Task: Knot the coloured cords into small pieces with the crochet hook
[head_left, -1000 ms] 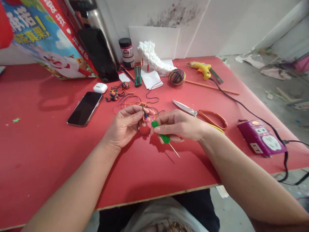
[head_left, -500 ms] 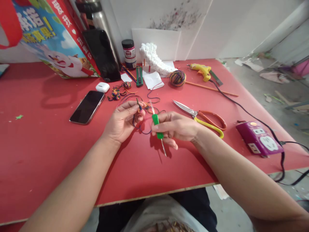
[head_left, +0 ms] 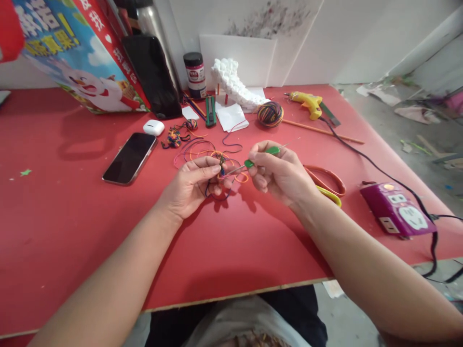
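My left hand (head_left: pixel 197 185) pinches a small piece of multicoloured yarn work (head_left: pixel 222 169) between thumb and fingers, with loops of yarn hanging below. My right hand (head_left: pixel 280 168) is closed round a double-ended crochet hook with a green handle (head_left: pixel 272 151). One thin metal end points left and reaches the yarn work; whether it is inside a loop I cannot tell. The other end sticks out to the upper right. Loose multicoloured yarn (head_left: pixel 202 147) lies on the red table behind my left hand, and a strand leads towards a yarn ball (head_left: pixel 270 114).
Scissors (head_left: pixel 327 180) lie partly hidden behind my right hand. To the right are a purple power strip (head_left: pixel 398 209) with black cables and a yellow glue gun (head_left: pixel 307 103). A phone (head_left: pixel 129 158), an earbud case (head_left: pixel 154 127) and a green cutter (head_left: pixel 210 112) lie further left.
My right hand has risen and turned the crochet hook from nearly upright to pointing left, its tip now at the yarn work. My left hand has shifted slightly right.
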Tool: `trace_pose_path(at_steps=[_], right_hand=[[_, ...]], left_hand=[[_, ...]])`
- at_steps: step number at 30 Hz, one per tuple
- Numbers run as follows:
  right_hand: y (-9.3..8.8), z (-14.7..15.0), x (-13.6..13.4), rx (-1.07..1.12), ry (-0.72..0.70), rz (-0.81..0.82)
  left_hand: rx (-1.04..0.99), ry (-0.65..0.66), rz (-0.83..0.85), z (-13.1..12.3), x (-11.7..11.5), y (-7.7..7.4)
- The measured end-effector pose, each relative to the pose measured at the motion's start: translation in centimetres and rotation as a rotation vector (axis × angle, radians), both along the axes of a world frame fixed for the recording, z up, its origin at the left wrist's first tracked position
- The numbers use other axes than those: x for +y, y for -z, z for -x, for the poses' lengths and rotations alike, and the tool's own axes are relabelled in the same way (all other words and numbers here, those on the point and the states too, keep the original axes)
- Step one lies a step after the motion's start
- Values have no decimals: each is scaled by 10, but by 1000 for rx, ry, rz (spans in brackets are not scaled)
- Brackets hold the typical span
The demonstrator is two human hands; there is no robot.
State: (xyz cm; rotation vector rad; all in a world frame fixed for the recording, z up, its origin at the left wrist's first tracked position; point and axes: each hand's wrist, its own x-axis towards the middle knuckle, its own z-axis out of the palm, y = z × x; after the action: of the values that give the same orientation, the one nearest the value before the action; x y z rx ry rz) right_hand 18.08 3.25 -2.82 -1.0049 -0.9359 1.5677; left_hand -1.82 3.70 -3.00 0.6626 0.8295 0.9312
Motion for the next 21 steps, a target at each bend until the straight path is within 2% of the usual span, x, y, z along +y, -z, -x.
trace_pose_path(at_steps=[3,9,13,18,21], right_hand=[[1,0,0,-34,34,-76],[1,-2,-4,-115,-61,-189],[6,-1,-4,-155,-79,-190],[12,-1,3,-73,50,-213],[7,-11,9,8,177,-167]], left_hand=[[10,17,-2,-1,0,-1],[90,-77,-84,-3,2,1],[96,-38,-171,-2,2,4],[112,85,-173,0,1,5],[120,95,-145,2,1,5]])
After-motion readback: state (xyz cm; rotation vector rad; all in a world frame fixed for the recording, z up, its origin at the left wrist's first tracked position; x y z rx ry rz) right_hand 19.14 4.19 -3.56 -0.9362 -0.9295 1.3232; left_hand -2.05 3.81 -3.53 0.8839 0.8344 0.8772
